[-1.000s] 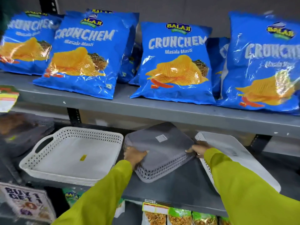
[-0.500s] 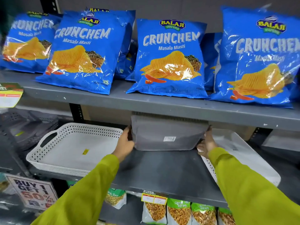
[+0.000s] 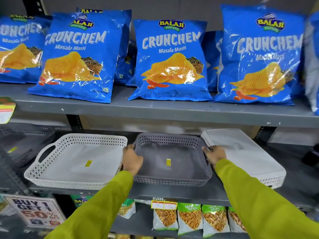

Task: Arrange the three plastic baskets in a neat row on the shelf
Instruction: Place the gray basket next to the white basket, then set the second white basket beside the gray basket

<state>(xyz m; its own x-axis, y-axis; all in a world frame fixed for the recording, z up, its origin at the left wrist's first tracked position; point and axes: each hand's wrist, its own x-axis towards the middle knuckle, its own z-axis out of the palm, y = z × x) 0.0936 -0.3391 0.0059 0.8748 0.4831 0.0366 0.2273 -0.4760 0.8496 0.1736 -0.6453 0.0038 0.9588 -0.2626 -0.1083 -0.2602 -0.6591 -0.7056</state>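
Observation:
A grey perforated basket [image 3: 172, 163] sits upright, open side up, in the middle of the grey shelf [image 3: 172, 194]. My left hand [image 3: 132, 160] grips its left rim and my right hand [image 3: 214, 155] grips its right rim. To its left a white basket [image 3: 76, 163] with a cut-out handle stands upright, almost touching the grey one. To the right a second white basket [image 3: 241, 152] lies upside down and skewed, its near corner reaching the shelf's front edge.
Blue crisp bags [image 3: 170, 61] fill the upper shelf [image 3: 155, 111] just above the baskets, leaving low headroom. Dark baskets [image 3: 22, 140] lie on the neighbouring shelf at left. Snack packets [image 3: 189, 219] and a price tag [image 3: 164, 203] hang below. A promo sign [image 3: 34, 211] stands at lower left.
The grey basket, lying upside down a second ago, was lifted on edge and turned over; it now rests open side up between the white baskets, both hands still on its sides.

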